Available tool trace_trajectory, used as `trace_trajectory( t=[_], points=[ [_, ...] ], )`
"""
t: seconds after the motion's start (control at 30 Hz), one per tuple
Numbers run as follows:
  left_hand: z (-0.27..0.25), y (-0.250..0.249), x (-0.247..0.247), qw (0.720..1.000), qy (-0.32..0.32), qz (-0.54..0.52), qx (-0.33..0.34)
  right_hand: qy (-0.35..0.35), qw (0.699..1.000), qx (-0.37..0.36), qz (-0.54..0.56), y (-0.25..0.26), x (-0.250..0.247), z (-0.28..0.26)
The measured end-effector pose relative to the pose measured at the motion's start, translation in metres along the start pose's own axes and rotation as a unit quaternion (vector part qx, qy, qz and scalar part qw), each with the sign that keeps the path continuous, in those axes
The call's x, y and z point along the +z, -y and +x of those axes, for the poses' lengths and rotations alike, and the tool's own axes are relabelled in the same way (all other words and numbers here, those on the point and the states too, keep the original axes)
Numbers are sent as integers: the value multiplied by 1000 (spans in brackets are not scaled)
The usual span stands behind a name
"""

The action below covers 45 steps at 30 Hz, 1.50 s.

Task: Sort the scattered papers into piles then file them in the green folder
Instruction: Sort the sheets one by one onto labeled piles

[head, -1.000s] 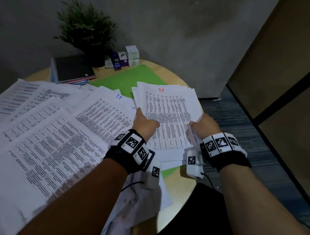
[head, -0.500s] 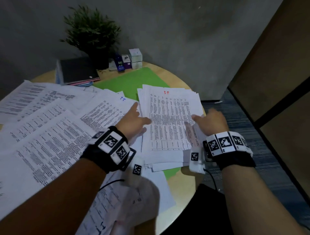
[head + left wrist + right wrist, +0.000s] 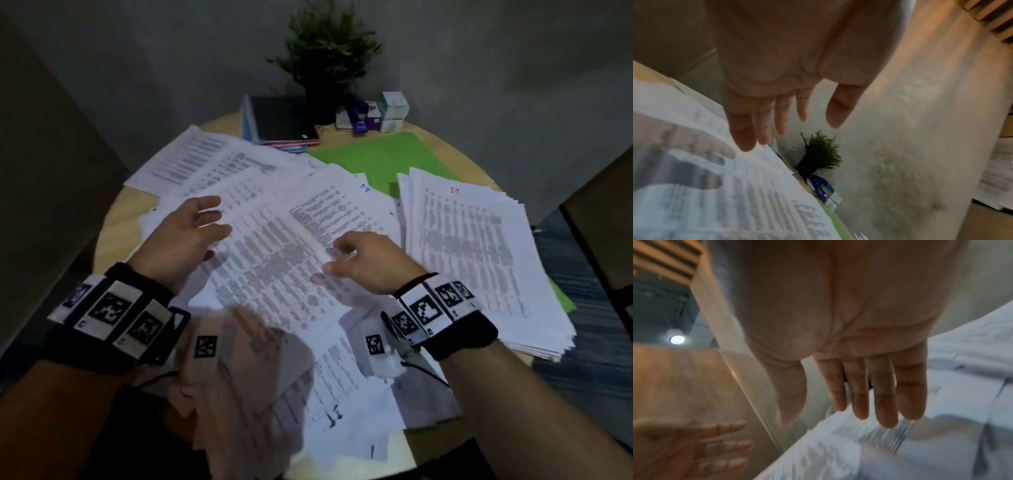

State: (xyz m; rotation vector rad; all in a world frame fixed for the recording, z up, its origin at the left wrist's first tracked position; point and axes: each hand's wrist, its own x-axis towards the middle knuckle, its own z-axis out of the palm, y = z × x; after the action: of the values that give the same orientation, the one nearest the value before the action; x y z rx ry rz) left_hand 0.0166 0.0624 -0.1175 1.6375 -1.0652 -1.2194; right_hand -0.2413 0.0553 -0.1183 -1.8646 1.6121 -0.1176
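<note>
A plant (image 3: 329, 54) sits at the far side of the round table (image 3: 113, 233). Left of it lie notebooks (image 3: 277, 120). Right of it are small boxes (image 3: 394, 106).

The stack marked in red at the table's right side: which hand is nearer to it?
Right. The right hand hovers open over the loose sheets just left of the red-marked stack, not touching it. The left hand, also open, is farther left, over the scattered papers.

Papers (image 3: 274, 260) blanket table (image 3: 113, 233); plant (image 3: 329, 51) (rear) blocks.
</note>
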Motion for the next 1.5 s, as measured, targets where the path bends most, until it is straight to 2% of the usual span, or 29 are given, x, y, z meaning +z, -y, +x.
trace_trajectory(
  t=[0.07,0.17,0.27,0.37,0.43,0.5,0.57,0.67,0.73,0.8,0.87,0.93,0.97,1.03,1.1,1.13,1.33,1.5],
  points=[
    [0,8,-17,999,-20,-2,-28,10,999,25,-45,20,18,14],
    [1,15,-28,996,-30,-45,-72,-20,990,83,-109,42,37,30],
    [3,20,-35,996,0,-39,-81,-33,981,126,-141,54,48,40],
    [3,23,-42,997,26,-18,-67,-30,988,134,-72,56,48,43],
    [2,22,-45,999,17,-2,-49,-54,992,107,-32,54,41,38],
    [2,20,-49,999,-3,7,-35,-96,991,72,60,51,31,31],
    [4,18,-54,999,-25,-5,-23,-128,968,49,210,49,24,25],
    [3,14,-63,996,-30,-69,-37,-146,907,-3,395,52,19,18],
    [2,16,-67,991,-3,-131,-37,-133,881,-30,454,62,20,18],
    [1,18,-71,991,19,-132,-3,-109,872,-44,476,74,24,22],
    [2,23,-78,994,-7,-101,31,-92,887,-30,452,81,29,27],
    [6,26,-88,995,-61,-54,50,-90,920,12,380,82,30,33],
    [7,27,-94,995,-86,-32,50,-82,947,35,309,79,30,34],
    [5,24,-104,991,-125,-14,36,-64,992,71,86,75,30,29],
    [-1,20,-107,990,-138,-6,18,-19,987,120,-101,72,37,16],
    [-4,18,-108,990,-141,-1,15,-5,979,144,-141,72,44,11],
    [-10,22,-111,992,-124,-35,14,-30,961,230,-152,66,75,13],
    [9,46,-121,991,-98,-80,33,-28,977,202,-65,58,71,18]
  ],
)
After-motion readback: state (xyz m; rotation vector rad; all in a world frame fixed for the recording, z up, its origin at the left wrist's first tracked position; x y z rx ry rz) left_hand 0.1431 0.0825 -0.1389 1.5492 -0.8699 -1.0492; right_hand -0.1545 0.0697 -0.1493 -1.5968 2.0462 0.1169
